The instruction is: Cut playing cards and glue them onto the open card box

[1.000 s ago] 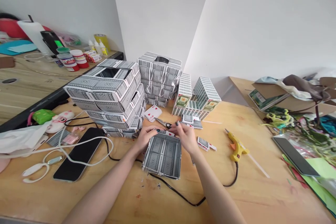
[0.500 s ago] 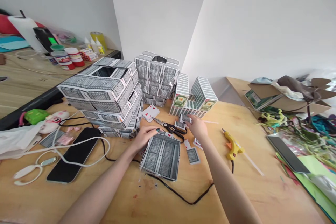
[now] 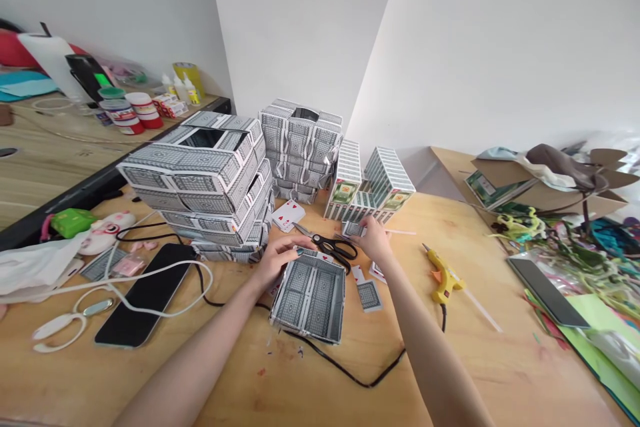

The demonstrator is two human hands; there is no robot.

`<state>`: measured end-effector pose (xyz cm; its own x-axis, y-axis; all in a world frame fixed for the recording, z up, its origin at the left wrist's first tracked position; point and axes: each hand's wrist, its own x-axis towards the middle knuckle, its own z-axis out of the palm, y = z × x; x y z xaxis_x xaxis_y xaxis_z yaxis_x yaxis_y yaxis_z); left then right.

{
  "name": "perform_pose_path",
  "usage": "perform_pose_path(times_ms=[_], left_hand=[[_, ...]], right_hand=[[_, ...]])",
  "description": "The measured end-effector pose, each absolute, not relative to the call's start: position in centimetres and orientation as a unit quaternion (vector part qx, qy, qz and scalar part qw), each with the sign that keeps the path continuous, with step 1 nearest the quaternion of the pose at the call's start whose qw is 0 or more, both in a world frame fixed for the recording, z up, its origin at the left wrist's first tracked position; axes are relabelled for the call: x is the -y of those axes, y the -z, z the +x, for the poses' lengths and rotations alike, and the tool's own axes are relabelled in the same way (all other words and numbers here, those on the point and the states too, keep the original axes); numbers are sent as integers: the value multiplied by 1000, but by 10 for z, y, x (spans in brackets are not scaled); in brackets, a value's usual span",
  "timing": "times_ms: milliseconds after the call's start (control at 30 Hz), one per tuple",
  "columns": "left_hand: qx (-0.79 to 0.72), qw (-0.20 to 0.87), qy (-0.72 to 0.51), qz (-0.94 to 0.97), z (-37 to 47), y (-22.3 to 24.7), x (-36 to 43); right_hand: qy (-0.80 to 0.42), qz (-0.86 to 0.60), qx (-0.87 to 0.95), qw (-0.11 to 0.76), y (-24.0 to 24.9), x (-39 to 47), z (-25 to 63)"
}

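Note:
A shallow open box made of playing cards [image 3: 309, 293] stands tilted on the wooden table. My left hand [image 3: 277, 261] grips its upper left corner, fingers behind the wall. Farther up, my right hand [image 3: 373, 240] is closed at the edge of some small grey-backed cards [image 3: 353, 229], its fingertips pinching there; what exactly they hold is partly hidden. Black-handled scissors [image 3: 336, 248] lie between both hands. Below my right hand is a loose card [image 3: 369, 295], face down. Heart cards [image 3: 289, 215] rest behind the scissors.
Larger card-built boxes stand at the left [image 3: 195, 167] and back [image 3: 300, 147]. Green-and-white card packs [image 3: 390, 177] are stacked behind my right hand. A yellow glue gun [image 3: 444, 280] lies right, a phone [image 3: 145, 297] and white cable left. A black cord crosses the table's front.
My right hand has shifted slightly; the small card that showed raised at its fingertips is now lower and mostly hidden. My left hand stays on the box, and the view has moved a little.

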<state>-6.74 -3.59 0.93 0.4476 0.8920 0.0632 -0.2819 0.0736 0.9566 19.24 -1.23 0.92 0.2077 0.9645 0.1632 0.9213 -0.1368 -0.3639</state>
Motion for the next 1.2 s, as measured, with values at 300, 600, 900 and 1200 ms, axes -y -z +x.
perform_pose_path(times_ms=[300,600,900,1200], left_hand=[[-285,641,-407,586,-69,-17,34],[-328,470,-379,726,-68,-29,47],[-354,483,-436,672,-74,-17,34],[-349,519,-442,643,-72,-14,34]], right_hand=[[-296,-643,545,450,-58,45,190],[-315,-637,583,394,-62,70,168],[-170,-600,701,346,-59,74,158],[-183,-610,722,269,-61,78,151]])
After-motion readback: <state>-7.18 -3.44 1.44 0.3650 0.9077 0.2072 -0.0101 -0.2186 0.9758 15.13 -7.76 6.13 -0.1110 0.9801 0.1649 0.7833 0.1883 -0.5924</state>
